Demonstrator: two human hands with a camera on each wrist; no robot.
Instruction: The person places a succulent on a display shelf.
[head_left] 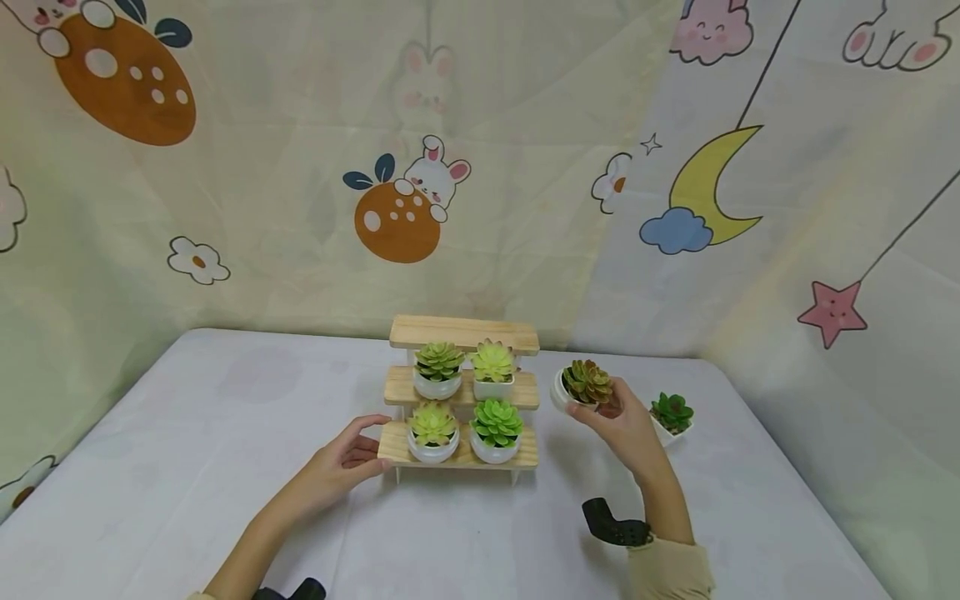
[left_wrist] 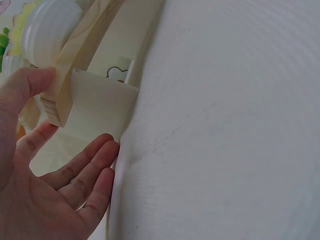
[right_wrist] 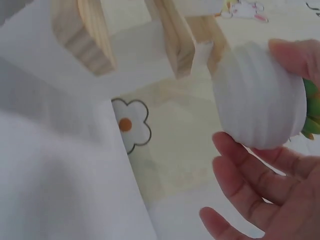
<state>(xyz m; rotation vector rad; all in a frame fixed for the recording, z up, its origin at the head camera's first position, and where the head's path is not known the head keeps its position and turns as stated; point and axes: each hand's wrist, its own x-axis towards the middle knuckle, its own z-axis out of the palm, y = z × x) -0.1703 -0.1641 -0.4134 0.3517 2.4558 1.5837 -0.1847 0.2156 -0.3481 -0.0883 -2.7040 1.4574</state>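
Note:
A three-tier wooden plant stand (head_left: 459, 457) with white supports stands on the table. My left hand (head_left: 341, 458) pinches the left end of its lowest board (left_wrist: 64, 100) between thumb and index finger, the other fingers spread below. To the right of the stand, my right hand (head_left: 618, 421) holds a reddish-green potted succulent (head_left: 587, 382) above the table, tilted. Its ribbed white pot (right_wrist: 257, 97) lies between thumb and fingers in the right wrist view. Two succulents, a dark green one (head_left: 439, 361) and a pale one (head_left: 493, 362), sit on the middle board; a yellowish one (head_left: 432, 423) and a bright green one (head_left: 497, 423) on the lowest.
Another dark green succulent (head_left: 672, 412) in a white pot is on the table behind my right wrist, partly hidden by it. The top board (head_left: 463, 332) of the stand bears no pot. A white cloth covers the table (head_left: 225, 433), and a printed curtain (head_left: 300, 167) hangs behind.

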